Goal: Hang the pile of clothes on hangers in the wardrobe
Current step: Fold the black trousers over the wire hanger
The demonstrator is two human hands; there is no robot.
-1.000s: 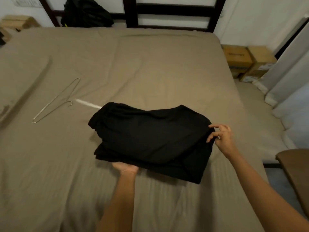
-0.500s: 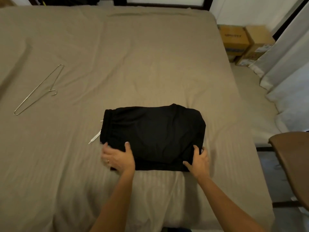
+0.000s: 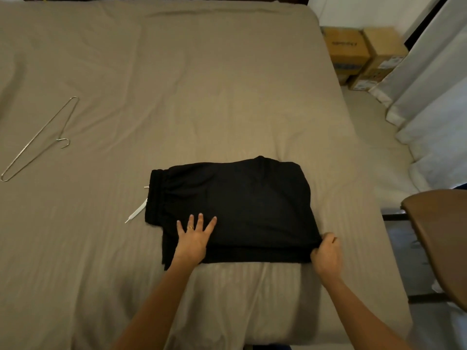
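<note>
A folded pile of black clothes (image 3: 242, 203) lies on the tan bed (image 3: 202, 97) near its front edge, with a white drawstring (image 3: 136, 212) poking out at the left. My left hand (image 3: 194, 238) lies flat on the pile's front left part, fingers spread straight. My right hand (image 3: 326, 253) grips the pile's front right corner, fingers curled round the cloth. A bare wire hanger (image 3: 38, 140) lies on the bed far to the left, well apart from both hands.
Two cardboard boxes (image 3: 364, 54) stand on the floor beyond the bed's right side. Pale curtains (image 3: 434, 102) hang at the right. A brown chair seat (image 3: 439, 238) juts in at the right edge. A dark headboard runs along the top.
The pile has been set down near the bed's front edge. My left hand moved right and flattened on it. My right hand shifted to the right corner and curled round the cloth.
</note>
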